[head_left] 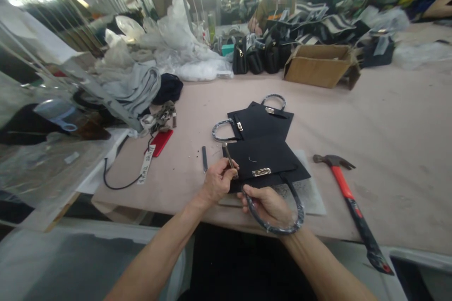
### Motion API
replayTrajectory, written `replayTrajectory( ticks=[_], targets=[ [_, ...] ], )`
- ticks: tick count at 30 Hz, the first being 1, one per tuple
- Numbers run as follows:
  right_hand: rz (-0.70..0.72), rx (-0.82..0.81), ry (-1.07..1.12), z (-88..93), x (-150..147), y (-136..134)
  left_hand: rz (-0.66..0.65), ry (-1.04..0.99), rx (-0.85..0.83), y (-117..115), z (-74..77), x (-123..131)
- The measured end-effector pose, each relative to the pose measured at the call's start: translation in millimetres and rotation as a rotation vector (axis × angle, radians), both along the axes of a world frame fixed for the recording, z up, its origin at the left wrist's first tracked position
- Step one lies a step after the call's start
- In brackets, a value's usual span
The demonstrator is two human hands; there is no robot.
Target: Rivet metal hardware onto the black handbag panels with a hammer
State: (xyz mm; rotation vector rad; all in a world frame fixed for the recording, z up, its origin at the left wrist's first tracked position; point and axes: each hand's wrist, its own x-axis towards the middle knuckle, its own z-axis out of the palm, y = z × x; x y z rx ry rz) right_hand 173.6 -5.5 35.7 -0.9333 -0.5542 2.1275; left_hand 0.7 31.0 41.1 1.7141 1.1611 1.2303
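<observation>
A black handbag panel (266,157) with a metal clasp (262,172) lies at the table's near edge, partly over a pale board (314,193). My left hand (219,179) is closed around a slim metal rod (229,154), which stands tilted by the panel's left side. My right hand (268,204) grips the plastic-wrapped handle (294,221) near its left end, fingers at the panel's near edge. Two more black panels with wrapped handles, one bearing a clasp (239,126), lie just beyond. A claw hammer (348,193) with a red and black grip rests at the right.
A dark metal bar (204,159) lies left of my hands. Farther left are a red object (162,143) and a tagged black cord (123,188). Black bags (240,56), a cardboard box (318,66) and plastic wrapping (197,68) line the back. Another person (277,4) is across the table.
</observation>
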Motion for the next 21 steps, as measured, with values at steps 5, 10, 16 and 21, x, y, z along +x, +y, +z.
replayTrajectory(
  ticks=[5, 10, 16, 21],
  targets=[
    [-0.014, -0.120, 0.053, -7.1, 3.1, -16.4, -0.016, 0.051, 0.069, -5.0, -20.4, -1.2],
    [-0.134, -0.288, 0.087, -5.8, 2.0, -30.4, -0.050, 0.091, 0.177, -11.1, -31.6, -0.8],
    [-0.196, -0.486, 0.063, -8.1, 3.6, -56.5, -0.101, 0.153, 0.284, -12.4, -35.5, -0.4],
    [0.039, -0.298, -0.351, -4.8, 56.6, -96.7, -0.081, 0.186, 0.235, -13.9, -38.2, 0.8]
  ],
)
